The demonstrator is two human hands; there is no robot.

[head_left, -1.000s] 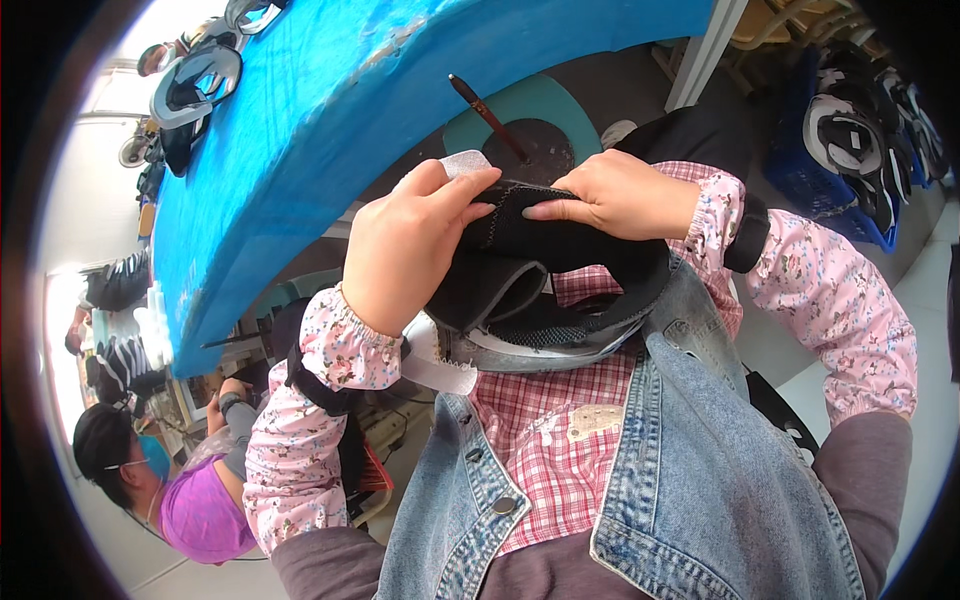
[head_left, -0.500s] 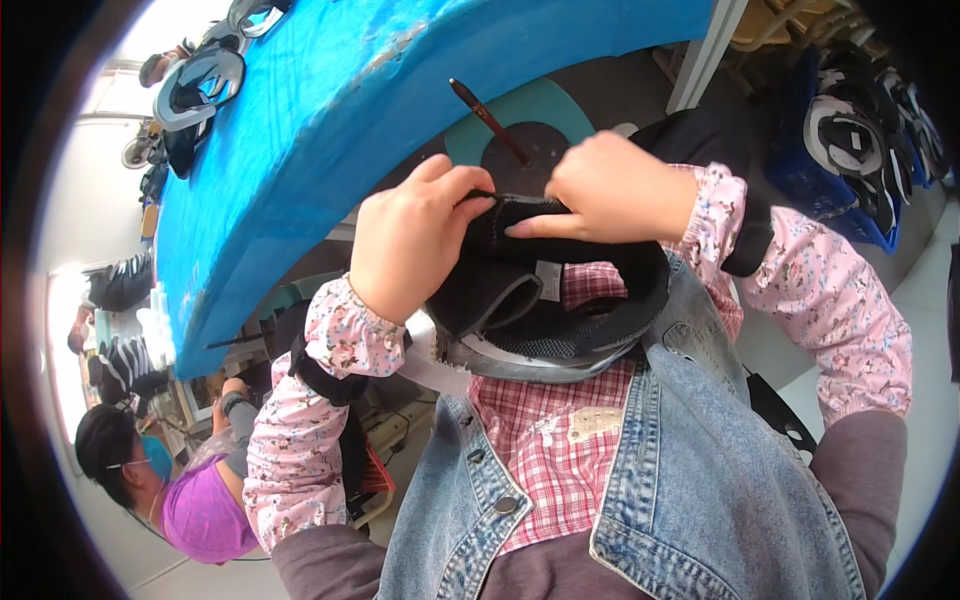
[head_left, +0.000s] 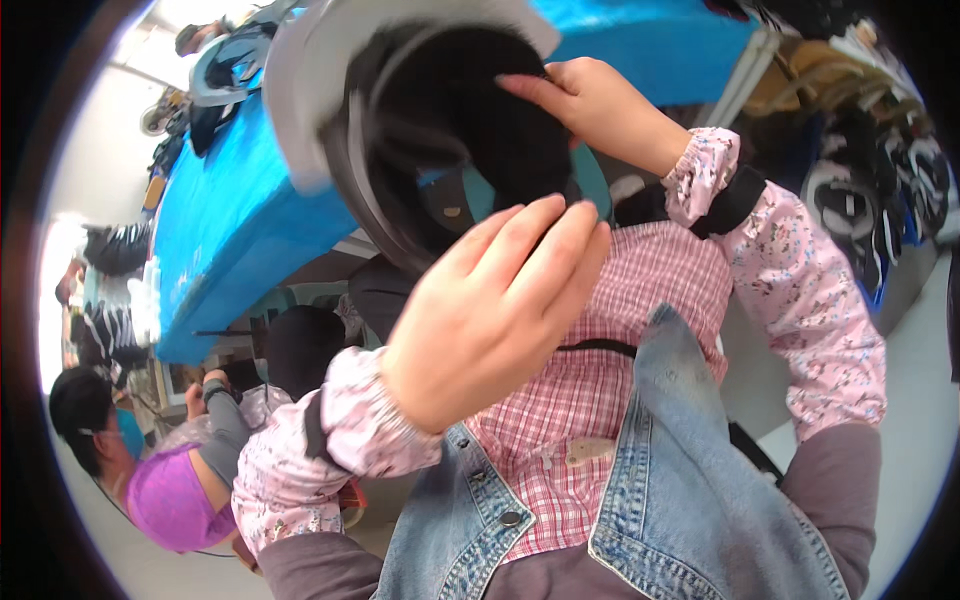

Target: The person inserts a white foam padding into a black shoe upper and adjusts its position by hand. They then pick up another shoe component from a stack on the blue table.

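A curved, black-lined piece with a grey-white outer (head_left: 400,110), shaped like a shoe upper, is raised in front of me and partly blurred. My right hand (head_left: 610,110) grips its right edge, thumb on the black lining and fingers behind. Below it, my left hand (head_left: 490,310) has its fingers stretched out, back of the hand toward me. Its fingertips overlap the lower rim; whether they touch it I cannot tell.
A blue-covered table (head_left: 225,250) curves across the far side, with similar grey pieces (head_left: 225,75) on its left end. A masked person in purple (head_left: 180,490) sits at the left. More black-and-white pieces (head_left: 840,205) are heaped at the right. A teal stool seat (head_left: 592,180) shows behind the piece.
The piece has gone from my lap up and away to the left, turning so its opening shows. My left hand has released its edge and come nearer; my right hand still grips it.
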